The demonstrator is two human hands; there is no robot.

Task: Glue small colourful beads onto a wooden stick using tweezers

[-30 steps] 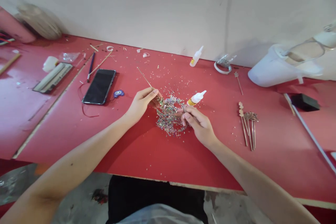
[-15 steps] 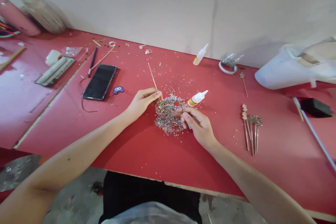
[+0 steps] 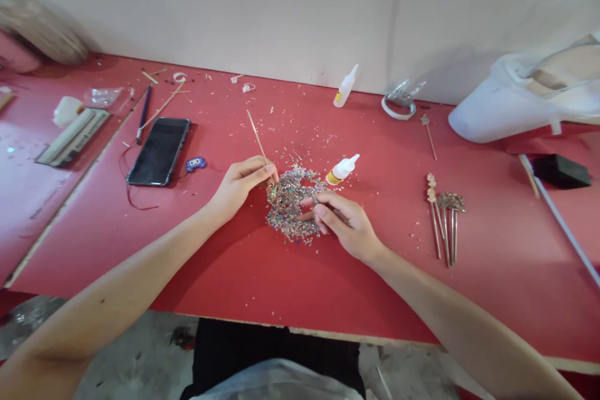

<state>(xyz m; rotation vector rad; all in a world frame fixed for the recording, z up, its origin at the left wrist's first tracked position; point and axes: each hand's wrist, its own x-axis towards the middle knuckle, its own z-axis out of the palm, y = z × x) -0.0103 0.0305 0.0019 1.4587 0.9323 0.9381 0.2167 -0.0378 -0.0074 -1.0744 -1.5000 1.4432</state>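
My left hand (image 3: 246, 182) is closed, thumb and fingers pinching a thin gold hairpin stick (image 3: 257, 132) that slants up and away. Its decorated lower end (image 3: 272, 187) sits at the left edge of a pile of small glittering chips (image 3: 295, 219). Over the right side of that pile is my right hand (image 3: 342, 219), curled around a small grey metal tool (image 3: 315, 199), which looks like tweezers; most of it is hidden by the fingers. A white glue bottle with a yellow label (image 3: 342, 170) lies just beyond the right hand.
Finished-looking gold hairpins (image 3: 445, 225) lie to the right, with another (image 3: 429, 135) farther back. A second glue bottle (image 3: 345, 85) and a tape roll (image 3: 398, 107) are near the wall. Leftward are a phone (image 3: 159, 151) and a knife box (image 3: 75, 137). A white bucket (image 3: 497, 100) lies tilted at right.
The whole view has shifted slightly, so things on the table appear farther left. The right-hand fingers and the grey tool have changed angle a little; the left hand keeps its hold on the hairpin.
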